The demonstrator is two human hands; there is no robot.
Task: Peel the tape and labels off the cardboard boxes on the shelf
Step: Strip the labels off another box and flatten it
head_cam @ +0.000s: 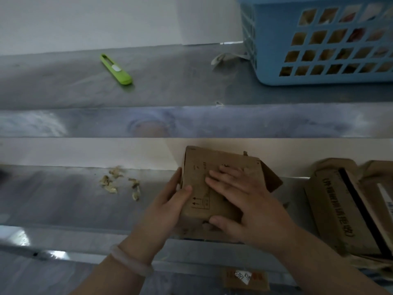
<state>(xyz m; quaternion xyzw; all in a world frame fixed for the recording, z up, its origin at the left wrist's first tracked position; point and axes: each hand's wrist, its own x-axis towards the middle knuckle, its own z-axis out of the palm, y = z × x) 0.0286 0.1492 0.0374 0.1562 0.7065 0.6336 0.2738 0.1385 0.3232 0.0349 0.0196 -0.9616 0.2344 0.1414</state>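
Left hand [170,202] grips the box [195,177] at its left edge; right hand [241,195] lies flat on top, fingers straight.

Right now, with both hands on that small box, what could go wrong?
The cardboard box sits near the front edge of the shelf; the left hand grips its side, the right hand only lies flat on top, so it might slide off. The loose scraps to its left could be swept off too.
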